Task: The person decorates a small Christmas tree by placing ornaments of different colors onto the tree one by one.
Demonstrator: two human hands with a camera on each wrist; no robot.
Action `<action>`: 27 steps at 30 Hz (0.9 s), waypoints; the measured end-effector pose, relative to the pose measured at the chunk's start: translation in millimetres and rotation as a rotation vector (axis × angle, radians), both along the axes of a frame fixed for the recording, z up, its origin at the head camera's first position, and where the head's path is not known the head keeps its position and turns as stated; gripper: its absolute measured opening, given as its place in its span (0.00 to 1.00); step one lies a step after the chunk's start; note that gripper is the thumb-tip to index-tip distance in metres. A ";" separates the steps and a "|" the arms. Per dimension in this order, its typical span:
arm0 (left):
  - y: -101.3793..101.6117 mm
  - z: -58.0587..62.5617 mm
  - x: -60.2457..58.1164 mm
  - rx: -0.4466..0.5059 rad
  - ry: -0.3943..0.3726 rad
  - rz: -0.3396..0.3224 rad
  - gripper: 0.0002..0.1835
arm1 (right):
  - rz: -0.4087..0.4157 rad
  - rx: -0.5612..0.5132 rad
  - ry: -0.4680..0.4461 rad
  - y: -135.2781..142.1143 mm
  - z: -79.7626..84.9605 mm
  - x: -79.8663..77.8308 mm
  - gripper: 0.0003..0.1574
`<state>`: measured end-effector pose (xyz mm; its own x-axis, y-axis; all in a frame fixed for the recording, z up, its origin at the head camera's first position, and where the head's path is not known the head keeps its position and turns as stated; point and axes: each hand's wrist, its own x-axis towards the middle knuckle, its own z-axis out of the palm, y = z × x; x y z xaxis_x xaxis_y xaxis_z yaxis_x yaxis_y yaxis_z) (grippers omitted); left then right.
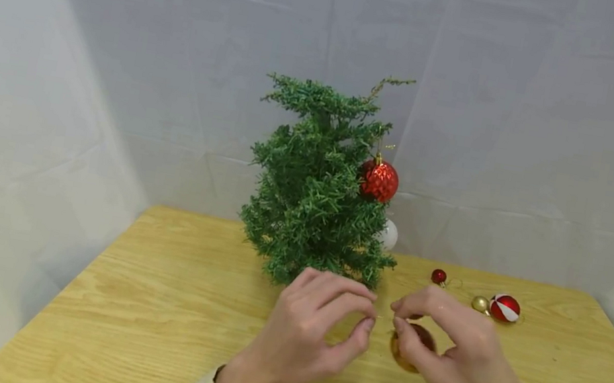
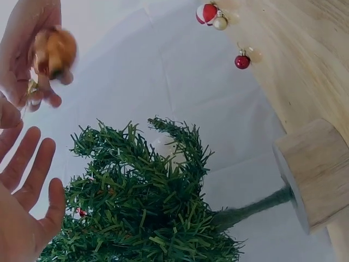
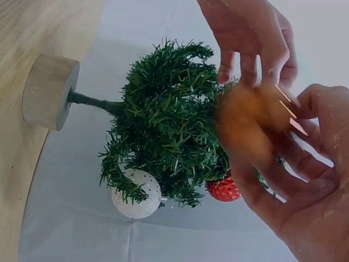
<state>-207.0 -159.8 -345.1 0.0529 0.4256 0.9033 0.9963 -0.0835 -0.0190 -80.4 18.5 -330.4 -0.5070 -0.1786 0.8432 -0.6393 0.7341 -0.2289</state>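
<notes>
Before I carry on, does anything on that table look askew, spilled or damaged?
One thing: a thin twig at the top of the tree sticks out to the upper right in the head view, apart from the bushier branches, so it looks askew. I see no spill or clear damage.

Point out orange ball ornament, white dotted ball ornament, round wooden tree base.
Orange ball ornament (image 2: 60, 48): left wrist view, blurred middle.
White dotted ball ornament (image 3: 140, 205): right wrist view, lower surface.
Round wooden tree base (image 3: 46, 91): right wrist view, curved side.

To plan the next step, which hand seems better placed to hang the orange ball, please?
Probably the right hand: it appears to hold the ball; the left hand is farther away.
</notes>
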 end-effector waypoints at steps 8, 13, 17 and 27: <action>-1.9 5.8 -0.2 0.079 0.063 0.070 0.04 | -0.065 0.014 0.086 -1.5 2.9 -6.1 0.17; -3.2 12.5 1.0 0.141 0.055 0.070 0.05 | -0.065 0.025 0.143 -2.9 7.4 -9.7 0.17; -4.2 18.4 1.1 0.175 0.039 0.069 0.06 | -0.056 0.022 0.186 -5.3 13.0 -13.6 0.17; -0.5 32.6 -6.2 0.200 -0.069 0.086 0.04 | -0.069 -0.040 0.132 -7.2 28.9 -25.6 0.17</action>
<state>-213.1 -160.3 -312.5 -0.0401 0.2377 0.9705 0.9991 0.0001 0.0413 -106.0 11.2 -301.5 -0.4011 -0.1117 0.9092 -0.6141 0.7693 -0.1763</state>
